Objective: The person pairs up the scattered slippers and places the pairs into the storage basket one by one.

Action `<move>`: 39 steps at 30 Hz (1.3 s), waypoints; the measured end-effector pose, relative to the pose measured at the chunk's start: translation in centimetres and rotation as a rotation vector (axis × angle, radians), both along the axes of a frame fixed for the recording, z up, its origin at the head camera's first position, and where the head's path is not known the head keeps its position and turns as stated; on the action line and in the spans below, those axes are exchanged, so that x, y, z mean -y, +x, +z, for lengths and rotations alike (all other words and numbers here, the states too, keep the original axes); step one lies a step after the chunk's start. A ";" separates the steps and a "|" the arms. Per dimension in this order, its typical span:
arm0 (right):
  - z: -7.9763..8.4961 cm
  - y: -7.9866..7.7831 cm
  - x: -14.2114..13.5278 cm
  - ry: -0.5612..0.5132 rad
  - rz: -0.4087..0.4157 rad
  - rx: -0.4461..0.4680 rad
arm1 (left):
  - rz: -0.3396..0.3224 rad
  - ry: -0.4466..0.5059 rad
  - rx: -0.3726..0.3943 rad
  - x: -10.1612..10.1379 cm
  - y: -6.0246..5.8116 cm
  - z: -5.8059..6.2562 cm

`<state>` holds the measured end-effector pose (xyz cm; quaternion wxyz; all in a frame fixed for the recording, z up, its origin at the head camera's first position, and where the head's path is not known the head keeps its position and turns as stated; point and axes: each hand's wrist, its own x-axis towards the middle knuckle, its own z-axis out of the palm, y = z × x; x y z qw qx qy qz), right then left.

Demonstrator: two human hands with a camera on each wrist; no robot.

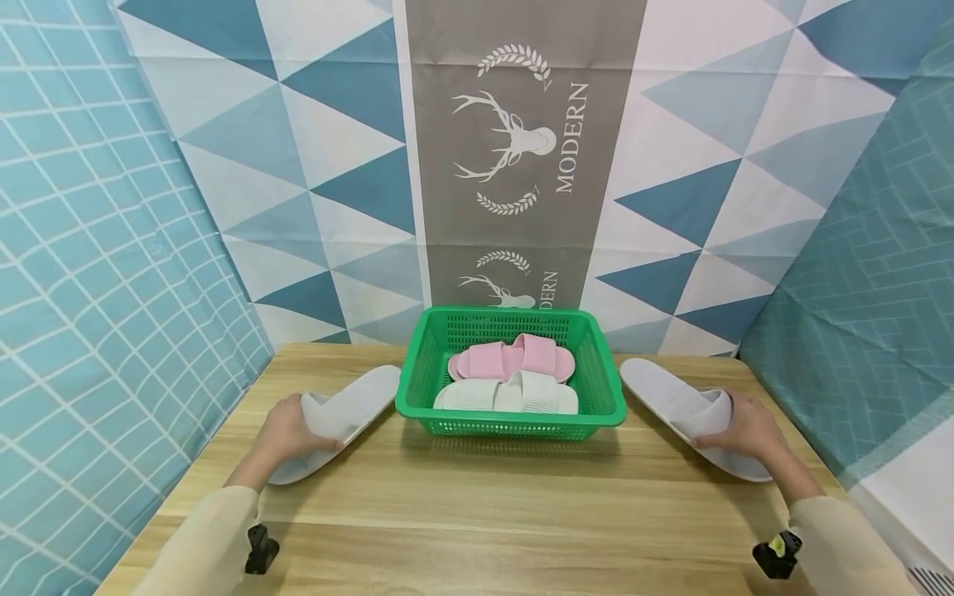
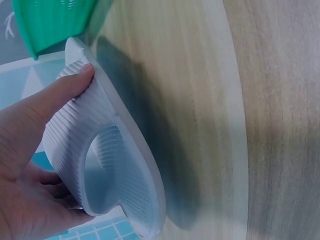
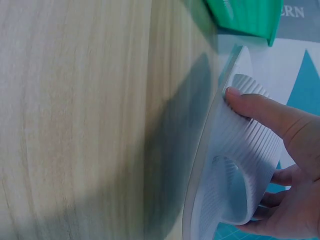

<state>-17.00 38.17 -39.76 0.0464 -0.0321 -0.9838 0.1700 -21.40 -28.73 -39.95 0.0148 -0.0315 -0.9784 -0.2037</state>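
Note:
In the head view, my left hand (image 1: 286, 432) grips a white slipper (image 1: 365, 399) by its ribbed strap, left of the green basket (image 1: 514, 420). The left wrist view shows the thumb on the strap's near edge and the fingers around its other side. On the basket's right, my right hand (image 1: 751, 428) holds another white slipper (image 1: 659, 387) across the strap in the same way. Shadows of both slippers fall on the wooden table (image 1: 477, 513). Inside the basket lie pink slippers (image 1: 486, 362) at the back and white slippers (image 1: 469, 396) in front.
A wall cloth (image 1: 358, 108) with triangles and deer prints hangs behind the table. Blue tiled cloth (image 1: 82, 248) borders the left side, and teal cloth (image 1: 864, 314) borders the right. Black wrist devices (image 1: 261, 550) sit at both sleeves.

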 end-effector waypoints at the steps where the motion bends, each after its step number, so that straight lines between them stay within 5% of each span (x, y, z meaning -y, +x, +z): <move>1: 0.1 0.1 0.1 -0.003 -0.001 0.001 | 0.002 0.005 -0.006 0.0 0.2 0.1; 25: 2.8 2.0 3.3 -0.019 -0.032 -0.071 | 0.030 0.032 -0.101 -1.6 2.4 2.9; 39: 3.8 2.7 3.7 -0.006 -0.038 -0.115 | 0.037 0.018 -0.152 -1.0 3.6 3.6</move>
